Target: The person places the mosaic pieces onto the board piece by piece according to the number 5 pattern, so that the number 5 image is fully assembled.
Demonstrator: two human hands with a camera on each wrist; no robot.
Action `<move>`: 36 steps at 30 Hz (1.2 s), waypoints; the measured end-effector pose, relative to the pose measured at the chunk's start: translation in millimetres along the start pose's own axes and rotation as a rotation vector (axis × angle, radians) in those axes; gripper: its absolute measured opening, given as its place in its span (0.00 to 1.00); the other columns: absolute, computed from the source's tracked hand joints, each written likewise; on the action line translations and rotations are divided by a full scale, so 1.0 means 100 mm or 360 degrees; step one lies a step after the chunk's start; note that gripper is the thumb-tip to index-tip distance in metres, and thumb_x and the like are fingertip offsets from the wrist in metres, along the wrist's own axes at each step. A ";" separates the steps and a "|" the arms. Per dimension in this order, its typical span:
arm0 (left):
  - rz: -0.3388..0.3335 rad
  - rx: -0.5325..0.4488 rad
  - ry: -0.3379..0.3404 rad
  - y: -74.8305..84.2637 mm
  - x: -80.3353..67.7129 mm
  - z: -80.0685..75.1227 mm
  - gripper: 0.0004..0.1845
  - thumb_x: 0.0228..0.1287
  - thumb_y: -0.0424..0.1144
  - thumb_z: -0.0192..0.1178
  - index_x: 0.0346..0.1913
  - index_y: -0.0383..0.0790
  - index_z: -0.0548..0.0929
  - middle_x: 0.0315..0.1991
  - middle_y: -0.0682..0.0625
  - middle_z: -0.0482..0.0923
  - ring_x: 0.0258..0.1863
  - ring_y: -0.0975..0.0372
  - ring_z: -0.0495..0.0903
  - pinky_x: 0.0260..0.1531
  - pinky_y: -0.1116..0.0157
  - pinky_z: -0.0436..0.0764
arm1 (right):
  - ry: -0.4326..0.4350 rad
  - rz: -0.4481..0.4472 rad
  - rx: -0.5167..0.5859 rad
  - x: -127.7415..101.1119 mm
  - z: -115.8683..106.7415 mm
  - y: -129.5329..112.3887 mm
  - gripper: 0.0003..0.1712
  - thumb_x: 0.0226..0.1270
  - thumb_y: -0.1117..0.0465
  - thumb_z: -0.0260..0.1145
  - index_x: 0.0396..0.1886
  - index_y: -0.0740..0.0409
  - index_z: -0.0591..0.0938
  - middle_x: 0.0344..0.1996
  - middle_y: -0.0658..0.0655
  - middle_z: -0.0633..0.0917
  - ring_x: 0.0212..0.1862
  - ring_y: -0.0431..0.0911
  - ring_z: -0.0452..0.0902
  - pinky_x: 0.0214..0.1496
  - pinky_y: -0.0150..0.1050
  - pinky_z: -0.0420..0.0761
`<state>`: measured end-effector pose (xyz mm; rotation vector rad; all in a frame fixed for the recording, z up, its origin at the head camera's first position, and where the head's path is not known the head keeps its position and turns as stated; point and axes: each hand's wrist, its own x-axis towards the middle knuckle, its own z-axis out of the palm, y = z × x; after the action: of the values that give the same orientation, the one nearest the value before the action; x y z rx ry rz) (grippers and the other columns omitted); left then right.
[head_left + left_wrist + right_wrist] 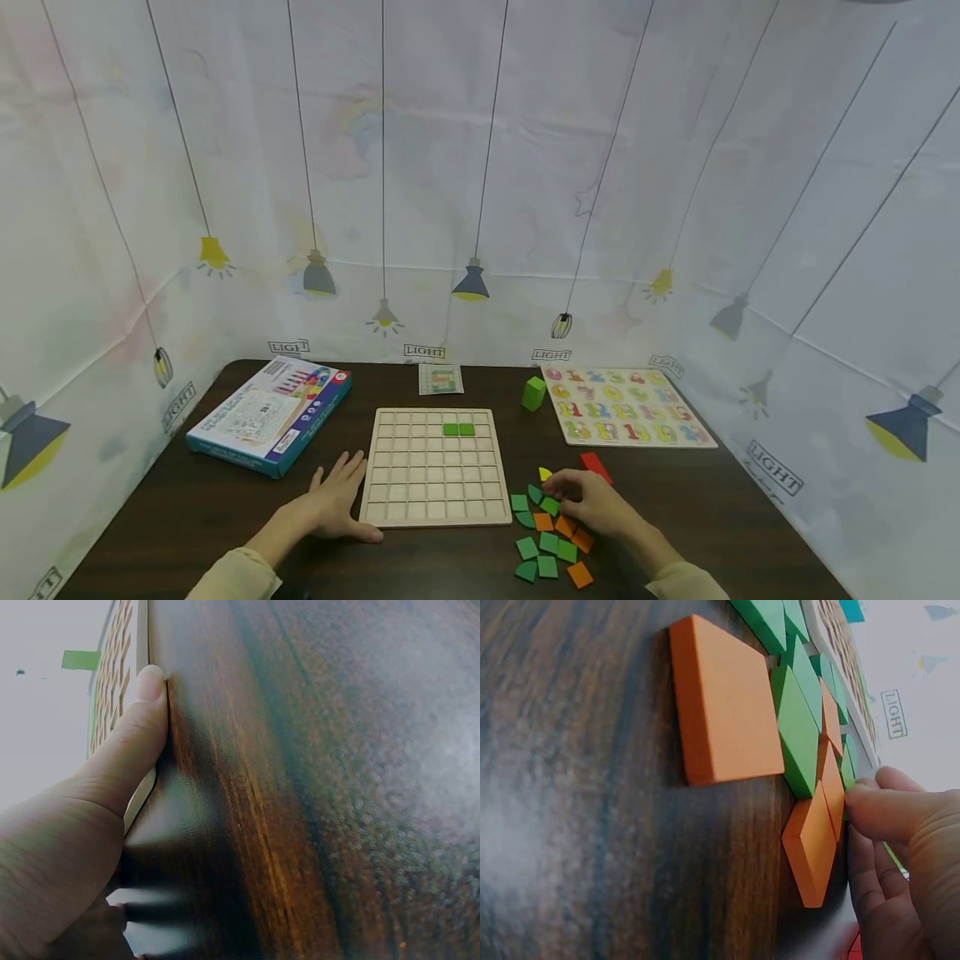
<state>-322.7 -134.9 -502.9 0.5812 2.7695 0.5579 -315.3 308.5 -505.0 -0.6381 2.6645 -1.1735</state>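
A pale wooden grid board [437,481] lies on the table, with two green square tiles [459,430] side by side in its upper right cells. My left hand [333,500] rests at the board's left edge with fingers spread; its thumb [142,712] lies along the near edge. Over the far part of a loose cluster of tiles, my right hand [592,500] bends its fingers downward. Its thumb tip [862,796] is beside green and orange tiles [817,847]; whether a tile is pinched is hidden. A yellow piece [545,474] lies by the fingertips.
A puzzle box [270,412] lies at the back left. A small pattern card [441,379] is behind the grid board. At the back right are a green block [533,393] and a number puzzle board [626,407]. Red pieces [596,467] lie beyond my right hand.
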 end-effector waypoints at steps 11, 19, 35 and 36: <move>0.0003 -0.0022 0.0002 -0.01 0.01 0.01 0.66 0.38 0.70 0.68 0.72 0.29 0.51 0.73 0.35 0.45 0.71 0.41 0.42 0.59 0.33 0.43 | 0.0187 -0.0087 -0.0212 0.00 0.02 -0.01 0.12 0.59 0.67 0.68 0.43 0.59 0.81 0.38 0.54 0.82 0.34 0.40 0.77 0.35 0.34 0.79; -0.0003 -0.0026 -0.0004 -0.01 0.01 0.01 0.66 0.37 0.70 0.68 0.72 0.29 0.52 0.72 0.35 0.45 0.71 0.41 0.42 0.59 0.33 0.43 | 0.0127 -0.0091 -0.0227 0.02 0.03 0.03 0.14 0.59 0.71 0.66 0.45 0.57 0.81 0.41 0.53 0.82 0.36 0.40 0.77 0.36 0.34 0.79; 0.0002 -0.0046 -0.0004 -0.01 0.02 0.01 0.66 0.37 0.69 0.69 0.72 0.30 0.51 0.73 0.35 0.45 0.71 0.41 0.42 0.59 0.33 0.42 | 0.0274 -0.0099 -0.0232 0.06 0.01 0.00 0.12 0.58 0.66 0.70 0.42 0.55 0.82 0.37 0.49 0.82 0.35 0.39 0.77 0.36 0.34 0.78; 0.0003 -0.0043 0.0000 -0.01 0.02 0.00 0.66 0.37 0.69 0.69 0.72 0.30 0.51 0.73 0.35 0.45 0.71 0.41 0.42 0.59 0.33 0.42 | 0.0293 -0.0114 -0.0230 0.07 0.01 -0.01 0.12 0.58 0.66 0.70 0.42 0.56 0.82 0.38 0.50 0.83 0.36 0.40 0.78 0.36 0.34 0.79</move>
<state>-324.6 -134.6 -504.0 0.5782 2.7574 0.5947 -321.0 303.5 -505.0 -0.6839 2.9250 -1.1148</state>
